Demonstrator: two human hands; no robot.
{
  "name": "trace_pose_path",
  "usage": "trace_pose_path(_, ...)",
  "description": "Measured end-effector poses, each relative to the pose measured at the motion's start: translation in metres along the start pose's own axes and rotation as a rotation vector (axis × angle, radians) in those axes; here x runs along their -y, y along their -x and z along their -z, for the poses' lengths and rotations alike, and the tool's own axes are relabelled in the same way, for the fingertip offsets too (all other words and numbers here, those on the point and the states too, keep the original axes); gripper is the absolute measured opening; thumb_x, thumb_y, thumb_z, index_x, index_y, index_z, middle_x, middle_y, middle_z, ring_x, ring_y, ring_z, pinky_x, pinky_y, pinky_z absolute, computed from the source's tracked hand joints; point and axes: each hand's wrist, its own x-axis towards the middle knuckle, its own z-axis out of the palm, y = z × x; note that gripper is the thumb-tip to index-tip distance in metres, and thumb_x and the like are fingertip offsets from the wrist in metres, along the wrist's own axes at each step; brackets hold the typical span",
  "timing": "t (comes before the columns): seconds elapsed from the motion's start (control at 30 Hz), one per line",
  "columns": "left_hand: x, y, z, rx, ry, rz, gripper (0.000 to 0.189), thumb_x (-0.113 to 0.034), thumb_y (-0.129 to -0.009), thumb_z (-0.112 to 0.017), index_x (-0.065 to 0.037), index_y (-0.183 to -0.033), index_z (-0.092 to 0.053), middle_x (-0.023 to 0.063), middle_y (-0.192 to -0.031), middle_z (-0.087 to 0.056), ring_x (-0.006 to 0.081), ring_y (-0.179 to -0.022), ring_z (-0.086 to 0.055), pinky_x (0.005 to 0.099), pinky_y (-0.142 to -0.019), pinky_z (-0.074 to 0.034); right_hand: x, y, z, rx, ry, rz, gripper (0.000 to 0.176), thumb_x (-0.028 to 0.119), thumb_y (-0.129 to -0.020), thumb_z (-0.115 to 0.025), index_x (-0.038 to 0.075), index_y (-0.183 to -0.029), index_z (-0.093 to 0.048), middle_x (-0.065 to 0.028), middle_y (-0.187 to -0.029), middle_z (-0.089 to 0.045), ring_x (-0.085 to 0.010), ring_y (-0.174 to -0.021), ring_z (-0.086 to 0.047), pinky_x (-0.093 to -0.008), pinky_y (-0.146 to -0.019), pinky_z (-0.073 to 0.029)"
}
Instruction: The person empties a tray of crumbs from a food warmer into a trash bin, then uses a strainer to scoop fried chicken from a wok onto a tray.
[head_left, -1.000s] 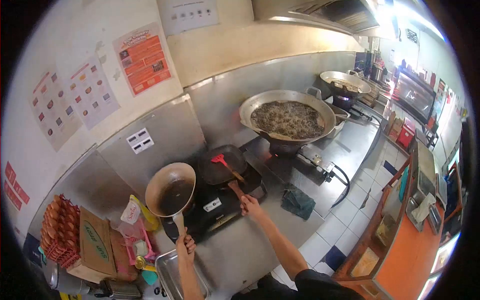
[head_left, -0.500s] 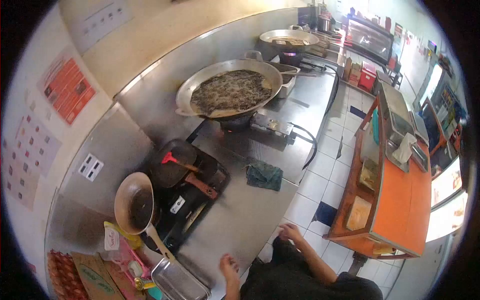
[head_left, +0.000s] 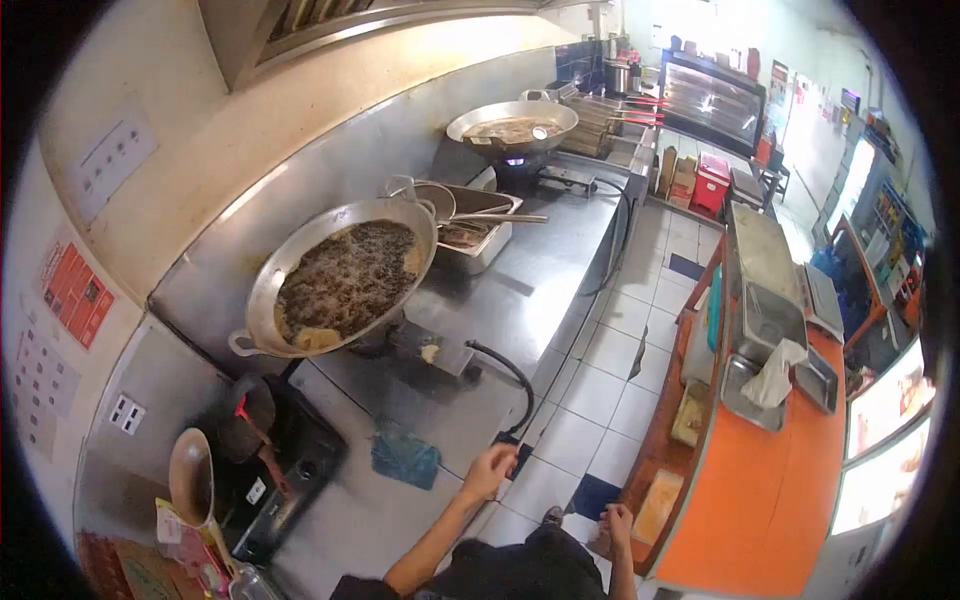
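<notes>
My left hand (head_left: 489, 472) hangs over the counter's front edge with its fingers loosely bent and apart, holding nothing. Nearest to it on the steel counter (head_left: 345, 480) lies a crumpled teal cloth (head_left: 405, 457), not touched. Lower down to the right, my right hand (head_left: 617, 522) is in the air between the steel counter and the orange counter (head_left: 745, 510); its fingers are curled in and I see nothing in them. Beyond the left hand, a large wok (head_left: 262, 300) of dark bubbling oil stands over a burner.
A handled strainer (head_left: 433, 200) rests on a metal container (head_left: 485, 252) beside the wok. Farther back stands a second wok (head_left: 465, 128) over a blue flame. A black stove (head_left: 305, 470) with a frying pan (head_left: 240, 435) and a saucepan (head_left: 190, 480) is at lower left. White floor tiles (head_left: 590, 385) run between the counters.
The view has swung right and forward, so the woks and cloth sit farther left. My left hand has come up and forward; my right hand has dropped lower, its fingers now curled in.
</notes>
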Motion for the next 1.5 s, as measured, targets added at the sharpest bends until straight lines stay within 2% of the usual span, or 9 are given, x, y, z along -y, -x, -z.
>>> trace_pose_path(0.27,-0.099,-0.211,-0.039,-0.079,0.231,-0.119,0.020,-0.017,-0.097,-0.051,-0.005,-0.106,-0.063,0.0025,-0.082,-0.064,0.0074,-0.070,-0.055,0.0221,-0.063,-0.047,0.136,-0.143,0.021,-0.009,0.008,0.065,0.021,0.022,-0.096,-0.053,0.003,-0.102,-0.059,-0.0065,-0.075,-0.061,-0.0149,-0.059,-0.061,-0.0261,-0.050,-0.049)
trace_pose_path(0.6,-0.128,-0.517,0.080,-0.695,0.120,-0.407,0.015,-0.014,-0.094,-0.054,-0.006,-0.100,-0.065,0.0034,-0.079,-0.064,0.0086,-0.069,-0.059,0.0241,-0.060,-0.049,0.214,-0.317,0.078,0.088,0.351,0.171,0.027,0.024,-0.098,-0.052,-0.001,-0.107,-0.059,-0.0088,-0.080,-0.063,-0.0145,-0.066,-0.061,-0.0272,-0.055,-0.051)
trace_pose_path(0.87,-0.075,-0.707,0.187,-1.376,-0.550,0.004,0.038,-0.027,-0.081,-0.062,0.006,-0.098,-0.062,0.0250,-0.113,-0.061,0.0393,-0.104,-0.059,0.0505,-0.091,-0.043,0.306,-0.368,0.082,-0.252,0.298,0.189,0.027,0.026,-0.095,-0.054,0.001,-0.104,-0.059,-0.0079,-0.079,-0.061,-0.0163,-0.069,-0.062,-0.0302,-0.055,-0.050)
trace_pose_path(0.93,-0.098,-0.704,0.199,-1.223,-0.107,0.449,0.038,-0.029,-0.081,-0.066,0.006,-0.095,-0.062,0.0229,-0.107,-0.064,0.0337,-0.098,-0.063,0.0472,-0.083,-0.049,0.314,-0.394,0.062,-0.228,0.298,0.112,0.025,0.025,-0.096,-0.053,0.001,-0.102,-0.059,-0.0067,-0.078,-0.060,-0.0148,-0.068,-0.062,-0.0309,-0.055,-0.050)
trace_pose_path(1.0,-0.082,-0.714,0.222,-1.032,0.374,0.485,0.027,-0.024,-0.086,-0.063,0.003,-0.090,-0.061,0.0165,-0.083,-0.065,0.0258,-0.070,-0.062,0.0386,-0.065,-0.053,0.348,-0.418,0.022,-0.225,0.283,0.013,0.023,0.024,-0.095,-0.054,0.002,-0.099,-0.059,-0.0065,-0.078,-0.061,-0.0137,-0.068,-0.061,-0.0313,-0.057,-0.050)
trace_pose_path(1.07,-0.073,-0.717,0.235,-1.016,0.659,0.364,0.018,-0.017,-0.091,-0.057,0.001,-0.085,-0.060,0.0093,-0.062,-0.056,0.0178,-0.049,-0.049,0.0303,-0.049,-0.048,0.376,-0.445,-0.016,-0.070,0.338,0.108,0.022,0.024,-0.095,-0.055,0.003,-0.098,-0.060,-0.0070,-0.079,-0.063,-0.0132,-0.068,-0.061,-0.0300,-0.057,-0.050)
trace_pose_path(1.3,-0.135,-0.699,0.213,-0.851,1.257,-0.038,0.029,-0.021,-0.098,-0.041,0.001,-0.084,-0.054,0.0042,-0.064,-0.049,0.0081,-0.043,-0.039,0.0188,-0.035,-0.029,0.440,-0.610,-0.148,0.493,0.331,0.416,0.020,0.018,-0.094,-0.054,0.001,-0.103,-0.061,-0.0089,-0.083,-0.066,-0.0144,-0.071,-0.064,-0.0262,-0.059,-0.049)
trace_pose_path(1.4,-0.101,-0.706,0.204,-0.920,1.268,-0.195,0.026,-0.021,-0.098,-0.042,0.000,-0.085,-0.052,0.0041,-0.065,-0.049,0.0091,-0.040,-0.036,0.0211,-0.032,-0.026,0.495,-0.635,-0.196,0.755,0.410,0.487,0.022,0.019,-0.095,-0.054,0.001,-0.104,-0.062,-0.0090,-0.084,-0.066,-0.0137,-0.073,-0.064,-0.0266,-0.063,-0.051)
trace_pose_path(1.5,-0.160,-0.684,0.137,-1.043,0.924,0.116,0.019,-0.019,-0.097,-0.043,-0.006,-0.086,-0.050,0.0055,-0.064,-0.048,0.0100,-0.035,-0.030,0.0235,-0.031,-0.025,0.519,-0.661,-0.238,0.956,0.459,0.460,0.025,0.022,-0.096,-0.054,0.001,-0.104,-0.062,-0.0078,-0.083,-0.066,-0.0128,-0.071,-0.063,-0.0253,-0.062,-0.050)
